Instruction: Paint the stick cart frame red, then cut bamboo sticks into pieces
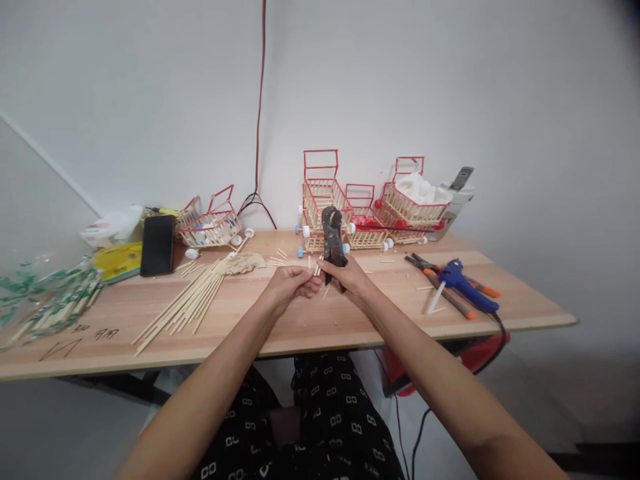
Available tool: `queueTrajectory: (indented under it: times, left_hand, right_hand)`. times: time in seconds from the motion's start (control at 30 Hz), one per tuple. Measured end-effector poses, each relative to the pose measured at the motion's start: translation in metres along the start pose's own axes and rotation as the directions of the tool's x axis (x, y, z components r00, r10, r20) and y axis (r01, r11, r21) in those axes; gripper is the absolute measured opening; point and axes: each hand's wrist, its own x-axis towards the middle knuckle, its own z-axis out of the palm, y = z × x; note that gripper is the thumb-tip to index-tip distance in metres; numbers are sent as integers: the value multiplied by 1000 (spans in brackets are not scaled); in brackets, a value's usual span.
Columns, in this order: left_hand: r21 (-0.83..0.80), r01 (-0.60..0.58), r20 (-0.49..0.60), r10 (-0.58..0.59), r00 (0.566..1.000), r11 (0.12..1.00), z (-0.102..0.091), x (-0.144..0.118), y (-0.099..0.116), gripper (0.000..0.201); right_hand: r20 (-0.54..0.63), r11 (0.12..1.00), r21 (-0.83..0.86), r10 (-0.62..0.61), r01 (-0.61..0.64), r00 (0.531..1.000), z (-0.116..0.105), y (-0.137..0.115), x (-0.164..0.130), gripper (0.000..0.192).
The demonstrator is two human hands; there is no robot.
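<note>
I see the short sticks (317,269) at the fingertips of my left hand (296,283), which pinches them. The black pliers (332,230) stand upright just beside the sticks; my right hand (350,276) grasps them near the lower end, above the table (310,333).

This looks like a small craft workshop: a wooden worktable (300,327) has miniature shopping carts (420,212) along its back edge, loose thin sticks (187,300) on its left, and a glue gun (465,288) and pliers (451,295) on its right.
</note>
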Motion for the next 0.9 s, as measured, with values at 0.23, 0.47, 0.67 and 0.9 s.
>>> queueTrajectory:
  times: [0.23, 0.47, 0.67, 0.9]
  left_hand:
    - [16, 47, 67, -48, 997, 999, -2, 2, -2, 45]
    - [121, -43, 64, 36, 997, 992, -1, 4, -3, 40]
    - [178, -39, 84, 24, 996, 983, -1, 3, -2, 33]
    - [178, -23, 82, 9, 997, 984, 0, 4, -3, 29]
  right_hand:
    - [76, 1000, 19, 4, -5, 997, 0, 5, 1, 39]
    - [62, 997, -73, -21, 25, 998, 0, 6, 3, 40]
    - [88, 999, -39, -24, 27, 996, -1, 3, 2, 38]
    - [128, 995, -87, -31, 42, 991, -2, 3, 2, 36]
